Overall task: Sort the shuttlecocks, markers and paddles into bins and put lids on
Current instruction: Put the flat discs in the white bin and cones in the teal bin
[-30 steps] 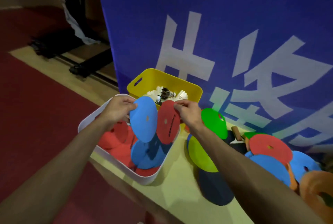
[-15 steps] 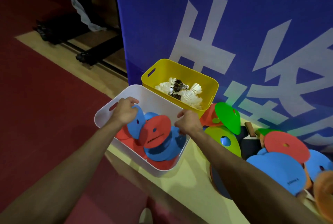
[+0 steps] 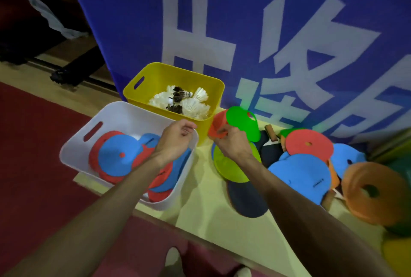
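Note:
A white bin (image 3: 75, 143) holds several flat blue and red disc markers (image 3: 115, 156). Behind it a yellow bin (image 3: 155, 76) holds white and dark shuttlecocks (image 3: 189, 101). My left hand (image 3: 175, 138) hovers over the white bin's right rim, fingers loosely curled and holding nothing. My right hand (image 3: 231, 143) pinches the lower edge of a red marker (image 3: 216, 125) leaning beside a green marker (image 3: 242, 123). To the right lies a pile of more markers (image 3: 300, 176), with dark paddles (image 3: 246, 201) partly hidden underneath.
A big blue banner (image 3: 244, 31) with white characters stands right behind the bins. Red mat (image 3: 33, 154) covers the floor at left, pale flooring under the bins. A dark stand base (image 3: 66, 74) sits at the back left. My shoe tips (image 3: 173, 256) show at the bottom.
The blue and red markers I held have dropped into the white bin. My left hand has let go and shifted right. My right hand has moved right onto the red marker in the pile.

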A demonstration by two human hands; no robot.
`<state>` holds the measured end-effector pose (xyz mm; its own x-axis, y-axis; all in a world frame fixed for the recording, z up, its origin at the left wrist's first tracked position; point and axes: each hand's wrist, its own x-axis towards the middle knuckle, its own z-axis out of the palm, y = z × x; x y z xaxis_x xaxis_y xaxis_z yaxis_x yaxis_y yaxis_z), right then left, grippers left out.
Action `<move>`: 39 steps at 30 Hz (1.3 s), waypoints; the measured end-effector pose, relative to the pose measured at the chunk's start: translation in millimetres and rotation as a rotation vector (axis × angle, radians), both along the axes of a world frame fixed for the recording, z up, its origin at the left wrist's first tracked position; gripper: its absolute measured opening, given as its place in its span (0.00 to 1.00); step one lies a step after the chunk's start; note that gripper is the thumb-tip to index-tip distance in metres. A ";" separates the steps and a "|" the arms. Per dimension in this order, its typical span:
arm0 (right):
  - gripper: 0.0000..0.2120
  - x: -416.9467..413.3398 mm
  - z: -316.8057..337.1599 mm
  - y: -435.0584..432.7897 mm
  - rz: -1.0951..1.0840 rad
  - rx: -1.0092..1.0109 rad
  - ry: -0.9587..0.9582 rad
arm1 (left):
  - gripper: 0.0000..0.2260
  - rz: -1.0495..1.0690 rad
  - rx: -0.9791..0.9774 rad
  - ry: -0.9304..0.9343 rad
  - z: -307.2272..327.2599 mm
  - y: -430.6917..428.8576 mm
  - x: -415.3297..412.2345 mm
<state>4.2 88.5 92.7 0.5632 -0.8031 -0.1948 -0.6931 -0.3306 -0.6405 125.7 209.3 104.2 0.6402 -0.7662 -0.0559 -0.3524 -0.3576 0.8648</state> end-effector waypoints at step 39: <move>0.11 -274.2 -101.9 -161.3 -0.430 -0.001 0.005 | 0.19 -0.238 0.617 0.126 -115.5 -180.7 -249.4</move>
<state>-270.0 -72.7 -9.2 0.1763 -0.9646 -0.1963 -0.7711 -0.0114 -0.6366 -123.7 28.6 -11.3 0.4178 -0.6893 -0.5918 -0.3920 -0.7245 0.5670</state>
